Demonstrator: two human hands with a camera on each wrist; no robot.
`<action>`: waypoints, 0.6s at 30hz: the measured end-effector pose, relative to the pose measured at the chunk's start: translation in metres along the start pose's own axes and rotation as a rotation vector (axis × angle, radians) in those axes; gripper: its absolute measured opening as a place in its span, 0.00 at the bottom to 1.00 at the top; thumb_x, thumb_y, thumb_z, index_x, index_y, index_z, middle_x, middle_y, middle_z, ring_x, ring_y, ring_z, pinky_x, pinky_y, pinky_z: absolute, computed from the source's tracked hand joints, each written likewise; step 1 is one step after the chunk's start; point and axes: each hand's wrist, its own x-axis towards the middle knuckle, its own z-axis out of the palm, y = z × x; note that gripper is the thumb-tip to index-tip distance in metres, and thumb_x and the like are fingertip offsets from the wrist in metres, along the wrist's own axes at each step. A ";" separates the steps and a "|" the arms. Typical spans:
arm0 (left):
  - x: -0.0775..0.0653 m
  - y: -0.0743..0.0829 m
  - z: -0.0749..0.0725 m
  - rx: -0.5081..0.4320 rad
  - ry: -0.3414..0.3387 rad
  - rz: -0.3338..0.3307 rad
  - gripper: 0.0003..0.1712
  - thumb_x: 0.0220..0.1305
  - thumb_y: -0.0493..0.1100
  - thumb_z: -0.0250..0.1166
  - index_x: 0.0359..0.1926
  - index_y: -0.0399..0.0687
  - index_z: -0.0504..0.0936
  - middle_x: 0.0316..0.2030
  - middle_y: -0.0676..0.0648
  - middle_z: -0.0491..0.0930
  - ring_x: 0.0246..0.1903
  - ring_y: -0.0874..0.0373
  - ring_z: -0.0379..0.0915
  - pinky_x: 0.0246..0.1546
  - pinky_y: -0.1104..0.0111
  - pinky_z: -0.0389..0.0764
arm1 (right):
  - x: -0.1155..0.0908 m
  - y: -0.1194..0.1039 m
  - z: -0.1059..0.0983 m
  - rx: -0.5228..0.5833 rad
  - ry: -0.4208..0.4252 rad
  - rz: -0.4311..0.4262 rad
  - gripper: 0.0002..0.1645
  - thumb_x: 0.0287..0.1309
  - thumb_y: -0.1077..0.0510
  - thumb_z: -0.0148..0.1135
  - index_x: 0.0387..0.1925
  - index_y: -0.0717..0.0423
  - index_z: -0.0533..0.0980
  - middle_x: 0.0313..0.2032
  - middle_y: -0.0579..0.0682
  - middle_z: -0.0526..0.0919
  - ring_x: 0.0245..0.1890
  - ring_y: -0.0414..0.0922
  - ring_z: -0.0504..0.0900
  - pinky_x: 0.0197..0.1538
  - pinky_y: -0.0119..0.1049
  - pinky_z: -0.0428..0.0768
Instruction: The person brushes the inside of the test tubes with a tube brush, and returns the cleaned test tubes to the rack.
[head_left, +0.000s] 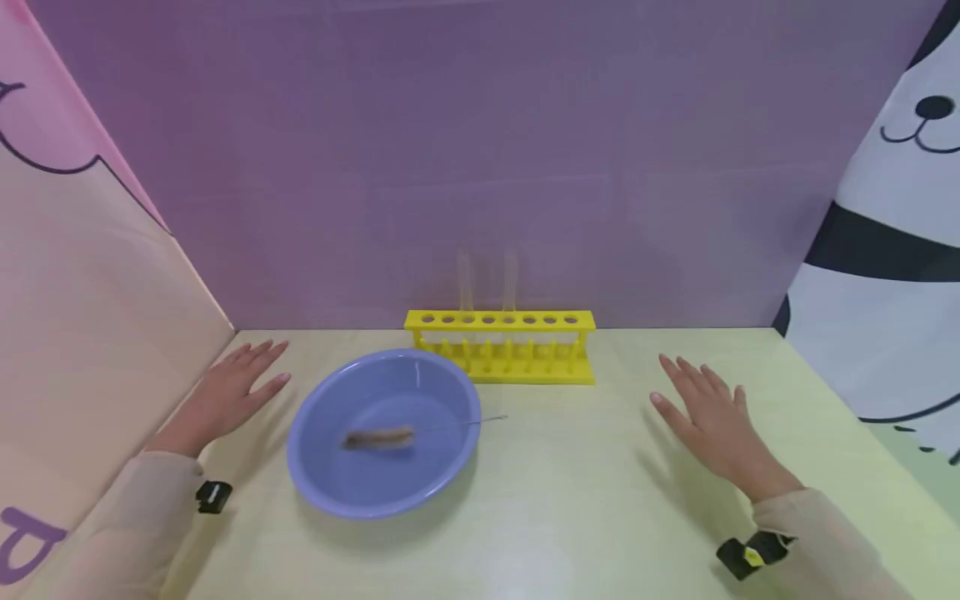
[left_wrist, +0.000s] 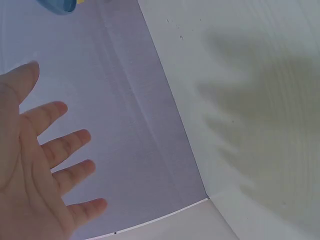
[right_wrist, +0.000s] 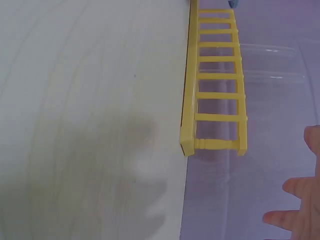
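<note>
My left hand (head_left: 232, 393) hovers over the table left of a blue plastic basin (head_left: 315, 492), its fingers extended and holding nothing. Inside the basin lies a test tube brush (head_left: 378, 438), its bristle end low and its thin wire handle reaching out over the right rim. Behind the basin stands a yellow test tube rack (head_left: 498, 320) with two clear test tubes (head_left: 511, 282) upright in it. Off to the right, my right hand (head_left: 708, 421) is held above the table with spread fingers, nothing in it. In the right wrist view the rack (right_wrist: 187, 120) shows end-on beyond the fingertips.
A pale wooden table (head_left: 570, 500) carries everything. Purple cloth (head_left: 487, 125) walls off the back, close behind the rack. Printed panels rise at both sides, a cream one (head_left: 82, 317) near my left hand and a panda one (head_left: 885, 325) at right.
</note>
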 end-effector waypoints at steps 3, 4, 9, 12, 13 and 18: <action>0.000 0.001 -0.001 -0.032 -0.017 -0.017 0.36 0.71 0.55 0.49 0.69 0.36 0.56 0.64 0.26 0.58 0.62 0.27 0.52 0.58 0.37 0.54 | 0.001 -0.004 0.001 0.051 -0.026 0.005 0.37 0.71 0.43 0.40 0.73 0.54 0.46 0.68 0.69 0.53 0.64 0.73 0.50 0.53 0.78 0.38; 0.000 0.002 -0.001 -0.047 -0.025 -0.024 0.36 0.72 0.55 0.48 0.70 0.36 0.55 0.64 0.27 0.58 0.62 0.28 0.53 0.58 0.38 0.54 | 0.000 -0.005 0.000 0.068 -0.037 0.010 0.38 0.71 0.43 0.40 0.73 0.54 0.46 0.68 0.69 0.54 0.63 0.73 0.50 0.53 0.78 0.39; 0.002 0.006 -0.002 -0.083 -0.052 -0.059 0.37 0.72 0.56 0.46 0.71 0.37 0.53 0.65 0.28 0.57 0.63 0.29 0.53 0.58 0.39 0.55 | 0.001 -0.014 0.000 0.185 -0.106 -0.012 0.40 0.70 0.44 0.44 0.73 0.58 0.46 0.68 0.69 0.53 0.65 0.71 0.51 0.57 0.74 0.44; 0.004 0.008 -0.002 -0.095 -0.048 -0.065 0.38 0.72 0.57 0.46 0.71 0.37 0.52 0.65 0.27 0.58 0.59 0.29 0.60 0.56 0.38 0.59 | 0.002 -0.021 0.001 0.319 -0.185 -0.023 0.42 0.68 0.45 0.48 0.73 0.58 0.44 0.70 0.68 0.49 0.67 0.70 0.48 0.59 0.71 0.48; 0.005 0.008 -0.002 -0.100 -0.046 -0.066 0.38 0.72 0.58 0.46 0.71 0.36 0.52 0.64 0.27 0.59 0.57 0.29 0.62 0.55 0.38 0.60 | 0.002 -0.024 0.002 0.372 -0.222 -0.012 0.43 0.68 0.45 0.49 0.73 0.56 0.43 0.70 0.67 0.48 0.67 0.69 0.48 0.60 0.70 0.49; 0.007 0.011 -0.002 -0.157 -0.046 -0.061 0.36 0.72 0.54 0.47 0.69 0.33 0.54 0.58 0.27 0.66 0.49 0.32 0.72 0.47 0.40 0.69 | 0.002 -0.042 0.004 0.582 -0.372 0.112 0.46 0.65 0.42 0.52 0.74 0.46 0.40 0.71 0.63 0.48 0.67 0.67 0.50 0.58 0.69 0.58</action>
